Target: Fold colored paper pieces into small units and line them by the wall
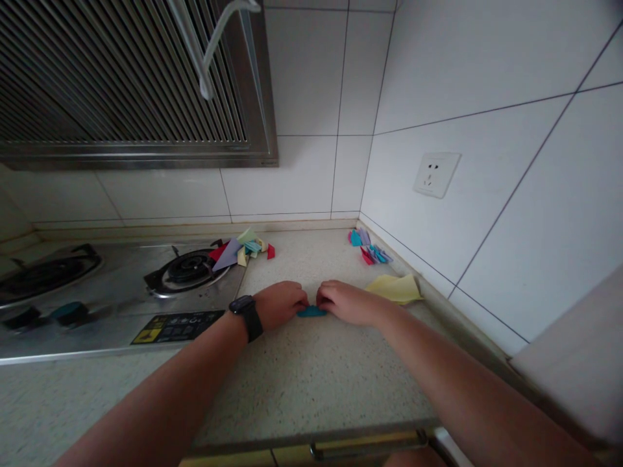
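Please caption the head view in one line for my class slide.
Left hand and right hand hold small blue paper on a speckled countertop beside a gas stove.

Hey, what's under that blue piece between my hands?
Speckled countertop shows around the blue piece, so it seems to rest there. Whatever lies directly beneath is covered; the left hand and right hand partly hide the piece.

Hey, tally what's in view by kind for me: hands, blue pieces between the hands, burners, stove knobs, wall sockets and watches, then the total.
Hands: 2, the left hand and the right hand
Blue piece between the hands: 1
Burners: 2
Stove knobs: 2
Wall socket: 1
Watch: 1
Total: 9
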The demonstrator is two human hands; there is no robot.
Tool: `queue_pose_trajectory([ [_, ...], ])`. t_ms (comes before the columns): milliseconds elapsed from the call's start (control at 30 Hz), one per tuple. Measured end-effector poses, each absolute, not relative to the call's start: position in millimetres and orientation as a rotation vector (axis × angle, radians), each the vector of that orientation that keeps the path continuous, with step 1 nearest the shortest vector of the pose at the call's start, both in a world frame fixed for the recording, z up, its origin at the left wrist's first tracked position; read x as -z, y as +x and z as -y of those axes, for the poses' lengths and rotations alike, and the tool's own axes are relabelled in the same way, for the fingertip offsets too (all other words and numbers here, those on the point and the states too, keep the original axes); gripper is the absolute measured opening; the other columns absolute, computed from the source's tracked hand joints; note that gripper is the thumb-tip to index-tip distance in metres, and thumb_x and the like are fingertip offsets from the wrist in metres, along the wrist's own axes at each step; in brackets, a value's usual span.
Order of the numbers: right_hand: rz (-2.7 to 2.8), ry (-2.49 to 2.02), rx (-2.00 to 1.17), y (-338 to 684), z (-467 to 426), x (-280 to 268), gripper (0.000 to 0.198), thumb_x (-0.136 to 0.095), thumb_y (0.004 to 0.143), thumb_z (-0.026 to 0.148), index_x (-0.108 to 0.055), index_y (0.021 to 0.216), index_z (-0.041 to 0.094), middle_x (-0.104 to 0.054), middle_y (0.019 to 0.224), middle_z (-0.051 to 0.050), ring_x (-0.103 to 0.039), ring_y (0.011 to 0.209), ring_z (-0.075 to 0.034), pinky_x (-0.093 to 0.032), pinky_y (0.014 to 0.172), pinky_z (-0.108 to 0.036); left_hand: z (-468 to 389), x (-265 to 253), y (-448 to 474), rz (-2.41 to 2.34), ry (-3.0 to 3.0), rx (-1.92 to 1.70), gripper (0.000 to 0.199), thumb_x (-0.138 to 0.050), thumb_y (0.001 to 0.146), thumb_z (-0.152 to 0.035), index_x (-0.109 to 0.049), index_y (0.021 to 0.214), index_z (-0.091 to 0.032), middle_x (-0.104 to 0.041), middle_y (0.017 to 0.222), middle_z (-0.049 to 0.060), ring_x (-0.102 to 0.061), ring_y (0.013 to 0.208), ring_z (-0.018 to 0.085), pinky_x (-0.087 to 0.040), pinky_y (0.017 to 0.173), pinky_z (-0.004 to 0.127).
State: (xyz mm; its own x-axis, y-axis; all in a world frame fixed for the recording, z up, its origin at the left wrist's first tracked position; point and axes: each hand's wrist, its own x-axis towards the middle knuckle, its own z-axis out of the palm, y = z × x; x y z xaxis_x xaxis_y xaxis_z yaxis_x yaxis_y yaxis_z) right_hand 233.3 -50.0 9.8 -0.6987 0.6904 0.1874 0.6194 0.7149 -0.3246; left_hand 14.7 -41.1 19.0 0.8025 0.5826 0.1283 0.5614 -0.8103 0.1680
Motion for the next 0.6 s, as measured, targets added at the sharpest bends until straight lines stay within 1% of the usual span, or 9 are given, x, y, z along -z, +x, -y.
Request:
queue_pose_trajectory([
  [100, 2.59, -1.069, -0.39, 236.2, 50.4, -10.7, 0.007, -0.06, 0.083, 0.016, -0.065, 0.088, 0.015, -0.064, 0.088, -0.006, -0.057, 0.083, -0.017, -0.043, 0.077, -0.028, 34.4, -15.9, 9.2, -0.901, 2.734, -0.335, 0.017, -0.056, 0.086, -0.026, -0.069, 0.095, -0.02, -0.065, 0.084, 0.003, -0.058, 0.078, 0.015, -0.042, 0.07, 0.024],
  [167, 2.558, -1.044, -0.345, 237.8, 49.9, -13.4, 0.005, -0.061, 0.083, 0.016, -0.065, 0.087, 0.016, -0.064, 0.087, -0.005, -0.057, 0.083, -0.016, -0.042, 0.076, -0.028, 32.5, -16.2, 7.7, -0.925, 2.692, -0.379, 0.017, -0.057, 0.085, -0.029, -0.07, 0.093, -0.02, -0.065, 0.082, 0.002, -0.058, 0.075, 0.014, -0.041, 0.068, 0.023],
  [233, 2.52, -0.986, -0.245, 239.0, 48.7, -16.5, 0.004, -0.061, 0.084, 0.015, -0.064, 0.085, 0.016, -0.063, 0.085, -0.005, -0.056, 0.084, -0.016, -0.042, 0.077, -0.028, 32.6, -18.7, 7.1, -0.944, 2.712, -0.465, 0.017, -0.058, 0.085, -0.029, -0.07, 0.092, -0.019, -0.065, 0.082, 0.003, -0.057, 0.076, 0.014, -0.041, 0.07, 0.024],
  [333, 2.5, -0.92, -0.095, 240.2, 46.0, -19.1, 0.004, -0.06, 0.084, 0.015, -0.064, 0.083, 0.017, -0.063, 0.084, -0.005, -0.055, 0.085, -0.017, -0.041, 0.078, -0.029, 34.8, -24.8, 5.9, -0.969, 2.865, -0.561, 0.015, -0.057, 0.087, -0.026, -0.07, 0.091, -0.02, -0.066, 0.084, 0.004, -0.056, 0.084, 0.017, -0.041, 0.077, 0.027],
  [433, 2.553, -0.903, -0.047, 240.6, 44.1, -17.8, 0.006, -0.06, 0.082, 0.013, -0.065, 0.082, 0.017, -0.063, 0.082, -0.005, -0.055, 0.083, -0.017, -0.041, 0.076, -0.029, 37.1, -29.1, 4.1, -0.959, 3.021, -0.471, 0.016, -0.054, 0.088, -0.025, -0.07, 0.091, -0.021, -0.066, 0.087, 0.005, -0.055, 0.089, 0.018, -0.04, 0.077, 0.028],
  [600, 2.605, -0.931, -0.1, 240.0, 45.4, -13.9, 0.008, -0.06, 0.08, 0.014, -0.066, 0.084, 0.017, -0.064, 0.081, -0.005, -0.057, 0.081, -0.017, -0.042, 0.076, -0.029, 39.4, -26.2, 6.7, -0.961, 3.065, -0.402, 0.016, -0.054, 0.088, -0.027, -0.068, 0.092, -0.022, -0.066, 0.089, 0.004, -0.055, 0.09, 0.019, -0.041, 0.075, 0.028],
])
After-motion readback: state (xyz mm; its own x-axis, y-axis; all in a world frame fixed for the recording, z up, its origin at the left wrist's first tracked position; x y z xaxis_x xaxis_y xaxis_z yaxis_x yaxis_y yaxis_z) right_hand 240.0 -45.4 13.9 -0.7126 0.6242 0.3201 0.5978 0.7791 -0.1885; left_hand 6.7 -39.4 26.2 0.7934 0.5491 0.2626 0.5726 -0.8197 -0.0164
